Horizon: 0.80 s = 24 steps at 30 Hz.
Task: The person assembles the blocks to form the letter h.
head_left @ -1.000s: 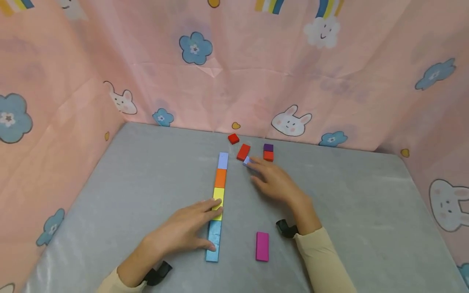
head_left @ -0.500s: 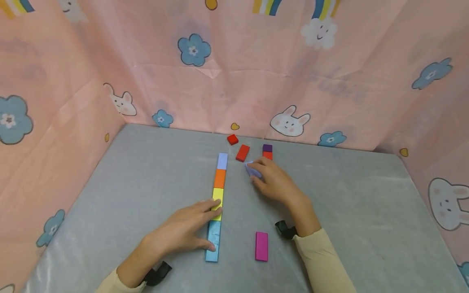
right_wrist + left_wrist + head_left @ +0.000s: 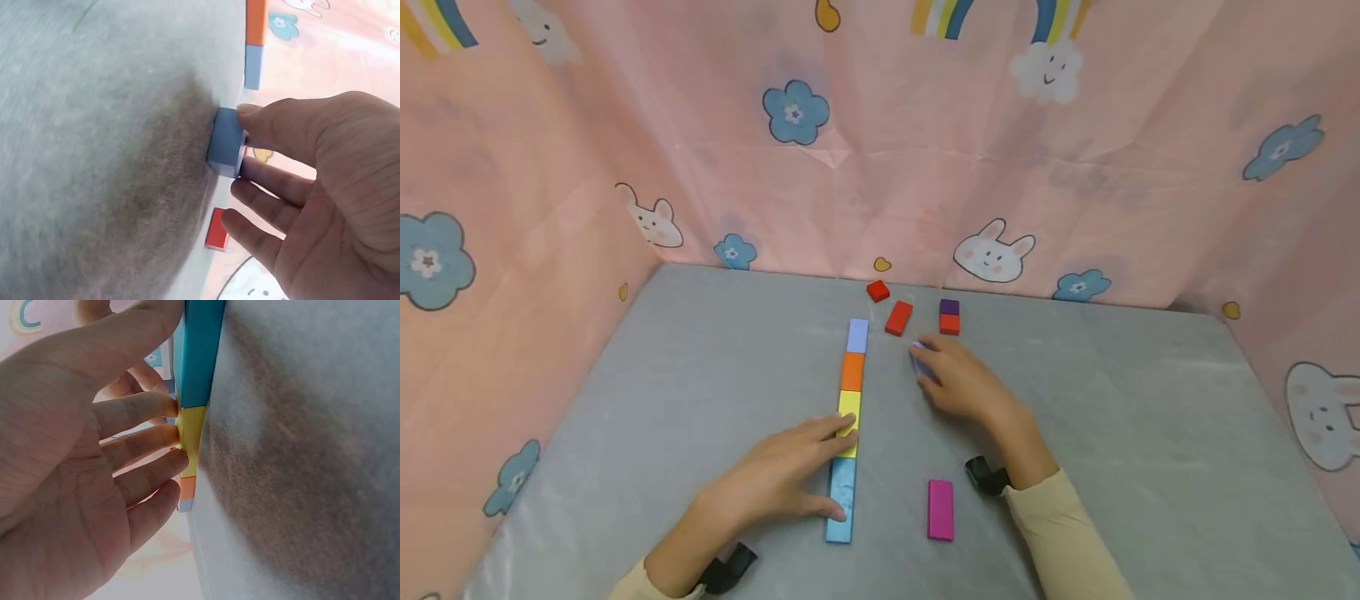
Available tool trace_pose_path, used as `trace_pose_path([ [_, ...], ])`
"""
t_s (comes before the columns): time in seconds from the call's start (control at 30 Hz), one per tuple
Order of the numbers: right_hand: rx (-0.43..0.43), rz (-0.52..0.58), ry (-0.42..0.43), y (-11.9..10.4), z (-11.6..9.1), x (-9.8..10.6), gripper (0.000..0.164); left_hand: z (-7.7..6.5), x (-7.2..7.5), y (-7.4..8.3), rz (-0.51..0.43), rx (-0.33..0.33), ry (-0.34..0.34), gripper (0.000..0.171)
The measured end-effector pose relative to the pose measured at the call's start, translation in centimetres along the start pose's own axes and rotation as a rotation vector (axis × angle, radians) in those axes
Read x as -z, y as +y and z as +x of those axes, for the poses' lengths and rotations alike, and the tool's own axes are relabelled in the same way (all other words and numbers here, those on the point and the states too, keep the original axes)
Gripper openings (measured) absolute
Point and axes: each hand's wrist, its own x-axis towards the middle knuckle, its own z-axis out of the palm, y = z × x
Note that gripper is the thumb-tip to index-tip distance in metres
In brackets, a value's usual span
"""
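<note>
A straight row of blocks runs away from me in the head view: light blue (image 3: 842, 479), yellow (image 3: 849, 402), orange (image 3: 852, 372) and light purple (image 3: 857, 336) at the far end. My left hand (image 3: 775, 471) rests on it, extended fingertips on the yellow block, thumb on the light blue one. Right of the row, my right hand (image 3: 962, 379) pinches a loose light purple block (image 3: 226, 140) between thumb and fingers, close over the table. From above, the fingers hide most of that block.
Beyond the right hand lie a red block (image 3: 898, 318), a smaller red block (image 3: 878, 290) and a purple-and-red pair (image 3: 950, 323). A magenta block (image 3: 940, 510) lies nearer me, between the forearms. Pink printed cloth (image 3: 895, 167) walls the grey table (image 3: 722, 350).
The right hand has taken hold of the loose light purple block and drawn it slightly toward me, away from the red block. The left hand keeps its place on the row.
</note>
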Motion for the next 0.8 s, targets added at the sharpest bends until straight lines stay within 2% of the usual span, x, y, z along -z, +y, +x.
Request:
trace_pose_path([
  [0.37, 0.010, -0.009, 0.007, 0.35, -0.57, 0.44, 0.054, 0.13, -0.27, 0.13, -0.031, 0.009, -0.003, 0.093],
  [0.8, -0.008, 0.024, 0.003, 0.18, -0.72, 0.56, 0.053, 0.05, -0.19, -0.08, -0.008, -0.003, 0.011, 0.092],
])
